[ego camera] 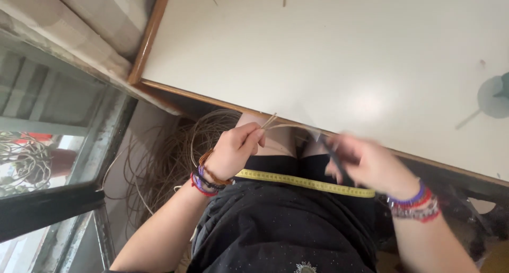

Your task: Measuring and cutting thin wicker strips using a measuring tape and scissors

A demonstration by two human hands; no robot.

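Cane (289, 126), pinched in your left hand (233, 151) at the counter (339, 55) edge, could slip or kink toward 3 o'clock, since your blurred right hand (371, 164) closes on a dark tool I can't identify.

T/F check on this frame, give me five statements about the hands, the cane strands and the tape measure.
1. The left hand pinches thin cane strands. True.
2. A yellow tape measure lies across the person's lap. True.
3. The tape measure lies stretched out on the white table. False: it lies on the dark clothing over the lap, below the table edge.
4. The right hand is empty and flat on the table. False: it is blurred, below the table edge, and seems to grip a dark tool.
5. Coils of cane lie beside the person's left arm. True.
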